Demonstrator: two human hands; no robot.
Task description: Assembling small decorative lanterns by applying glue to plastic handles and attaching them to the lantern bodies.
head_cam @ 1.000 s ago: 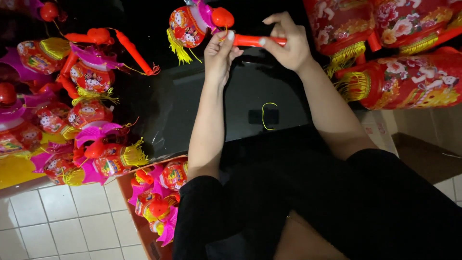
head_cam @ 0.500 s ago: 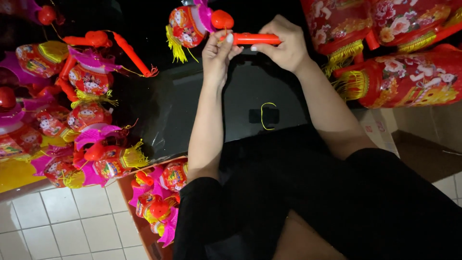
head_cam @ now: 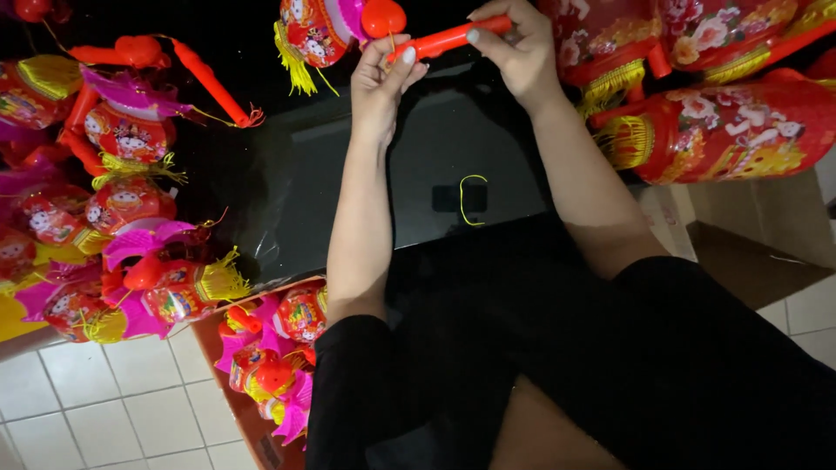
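The red plastic stick [head_cam: 448, 37] has been tipped up a little at its right end since a moment ago, and both hands have been lifted nearer the top of the view. The small red lantern [head_cam: 318, 30] is now seen hanging closer to the stick's left tip. It looks as if the lantern is being joined to the stick, and the join seems nearly made.

The left hand [head_cam: 381, 83] is closed, with its fingertips pinched around the left tip of the stick, just under a round red ball [head_cam: 384, 16]. The right hand [head_cam: 518, 48] is closed around the right part of the stick. The stick is held in the air above the dark counter [head_cam: 418, 165], at the top middle of the view.

One stick is held. One yellow loop of string [head_cam: 470, 198] is lying on the counter below the arms. Many more little lanterns [head_cam: 122, 204] are piled at the left, too jumbled to be counted well. At least three big red lanterns [head_cam: 740, 130] with flowers are seen at the right. A box of lanterns [head_cam: 274, 357] is set on the white floor tiles [head_cam: 104, 409]
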